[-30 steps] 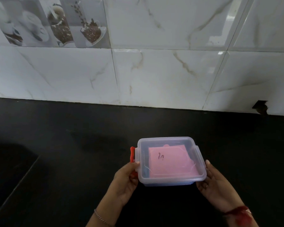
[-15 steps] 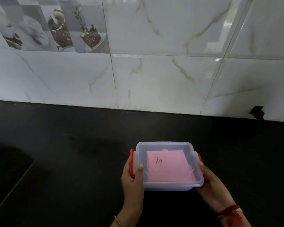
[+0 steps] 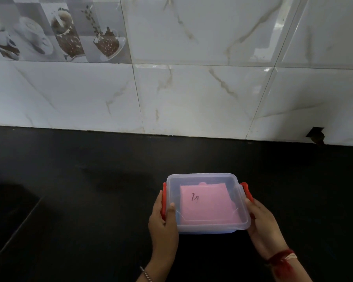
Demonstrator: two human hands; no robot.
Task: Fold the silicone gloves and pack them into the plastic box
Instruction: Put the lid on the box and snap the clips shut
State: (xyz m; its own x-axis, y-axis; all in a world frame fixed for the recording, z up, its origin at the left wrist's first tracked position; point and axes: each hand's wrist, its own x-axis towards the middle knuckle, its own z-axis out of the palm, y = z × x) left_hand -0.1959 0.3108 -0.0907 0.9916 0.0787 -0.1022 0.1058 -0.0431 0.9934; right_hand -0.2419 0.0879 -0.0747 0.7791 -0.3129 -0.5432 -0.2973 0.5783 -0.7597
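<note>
A clear plastic box (image 3: 208,179) with a clear lid and red side clips sits on the black counter, near its front. Through the lid shows a flat pink piece (image 3: 209,206) with a small dark scribble, and a sliver of blue at its left. My left hand (image 3: 163,224) grips the box's left side, thumb on the lid, fingers over the red left clip (image 3: 163,197). My right hand (image 3: 262,222) holds the right side just below the red right clip (image 3: 247,191).
The black counter (image 3: 80,200) runs back to a white marble-tiled wall (image 3: 192,94). A tile with pictures of cups and coffee beans (image 3: 69,31) is at the upper left. A dark chip in the tiles (image 3: 316,136) sits at the right.
My left hand has moved up onto the left clip and lid edge, and my right hand has closed in on the right side. The red clips now lie against the box.
</note>
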